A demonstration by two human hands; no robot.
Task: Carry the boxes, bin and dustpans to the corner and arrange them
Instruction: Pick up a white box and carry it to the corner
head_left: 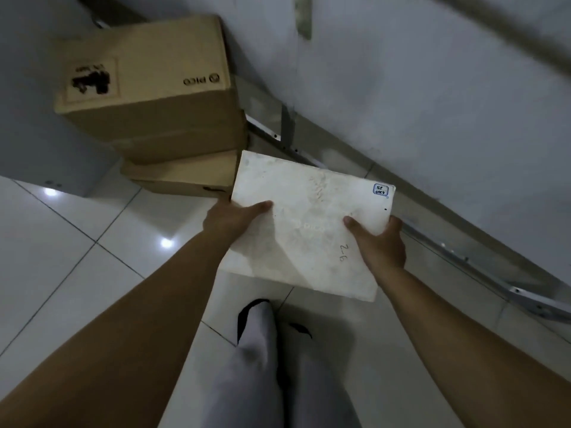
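Holding: both hands carry a flat white box (309, 223) above the floor, in front of the person's legs.
Left hand: the left hand (227, 216) grips the box's left edge; its thumb lies flat on the top face and the other fingers are hidden under the box.
Right hand: the right hand (381, 242) grips the box's right edge near the corner; the thumb presses on top, and the remaining fingers curl round the edge and out of sight.
White box: tilted slightly, top face scuffed and stained, handwritten marks near the right hand, a small sticker (380, 189) at its far right corner.
Box position: its far left corner sits just beside the cardboard stack; whether it touches cannot be told.
Cardboard stack: a large brown box (145, 78) with a printed logo and a dark label on top sits on lower brown boxes (182, 174) in the corner, against the wall (432, 103).
Floor: glossy white tiles (61, 257) with two bright light reflections.
Wall base: a metal rail (463, 257) runs along the foot of the wall to the right.
Person: grey trousers (262, 366) and dark shoes show below the box.
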